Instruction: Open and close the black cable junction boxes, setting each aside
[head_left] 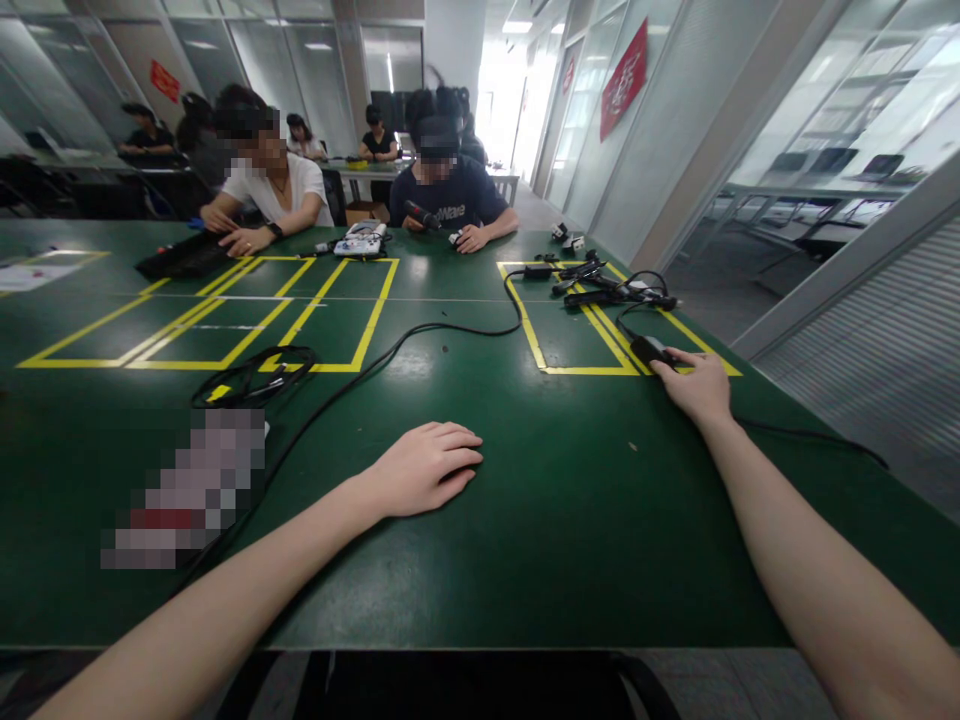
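My left hand (427, 467) lies palm down on the green table (570, 520), fingers loosely curled and together, holding nothing. My right hand (696, 383) reaches forward to the right and touches a small black power adapter (649, 350) with its fingertips at the corner of a yellow taped rectangle (559, 368). A black cable (420, 335) runs from that area across the table toward the left. Whether the right fingers grip the adapter or only rest on it is not visible.
A pile of black tools and cables (600, 285) lies at the far end of the taped rectangle. A coiled black cable (251, 375) sits at left beside more yellow tape outlines (225, 320). Two people (360, 190) sit across the table handling devices. A glass partition stands to the right.
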